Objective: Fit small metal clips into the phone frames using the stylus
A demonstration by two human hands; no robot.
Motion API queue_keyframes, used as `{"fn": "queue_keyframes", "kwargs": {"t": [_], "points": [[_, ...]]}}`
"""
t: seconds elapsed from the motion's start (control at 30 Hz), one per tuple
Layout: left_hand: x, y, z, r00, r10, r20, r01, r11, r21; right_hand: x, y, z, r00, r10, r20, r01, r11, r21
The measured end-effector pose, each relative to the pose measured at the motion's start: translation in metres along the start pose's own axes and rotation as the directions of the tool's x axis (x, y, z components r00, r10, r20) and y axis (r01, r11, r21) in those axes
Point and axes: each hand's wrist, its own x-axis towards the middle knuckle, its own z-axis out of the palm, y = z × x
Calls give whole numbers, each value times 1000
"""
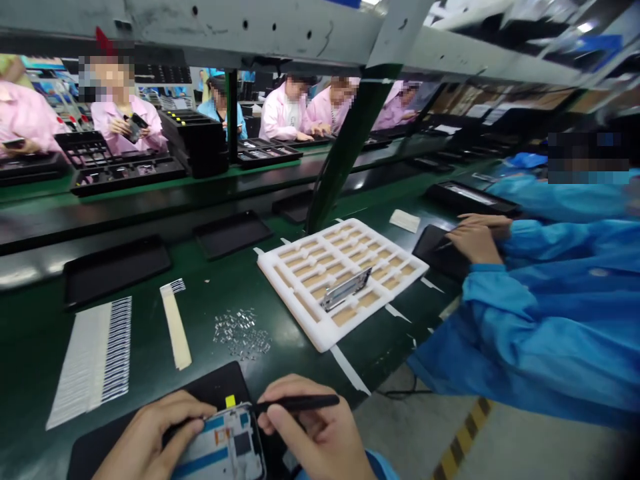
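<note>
My left hand (155,433) grips the left edge of a smartphone body (225,443), which lies at the bottom of the view with its blue-and-white inner side up. My right hand (315,427) is shut on a slim black tool (300,403), possibly a stylus or pick, whose tip reaches the phone's upper edge. A small yellow tag (230,401) sits at that edge. Beneath the phone and hands lies a black mat (220,383). The phone's lower part runs out of the frame.
On the green bench are a white foam tray (273,267) holding a metal phone frame (347,290), scattered small metal pieces (243,333) and label strips (95,360). A co-worker's hands (477,237) work at the right. Black trays (117,270) and more workers stand beyond.
</note>
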Motion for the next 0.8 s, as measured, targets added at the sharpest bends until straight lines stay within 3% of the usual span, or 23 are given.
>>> {"fn": "queue_keyframes", "kwargs": {"t": [0.1, 0.2, 0.5, 0.8], "points": [[6, 2, 4, 993, -89, 74, 94, 993, -74, -5, 2, 17, 993, 81, 86, -78, 996, -41], [4, -1, 9, 988, -104, 116, 116, 989, -96, -3, 10, 25, 979, 125, 158, -103, 984, -144], [2, -10, 13, 982, -128, 139, 148, 978, -144, 9, 5, 25, 962, 167, 216, -100, 952, -288], [0, -8, 13, 971, -162, 173, 178, 980, -83, 8, 5, 25, 966, 100, 238, -23, 951, -308]]}}
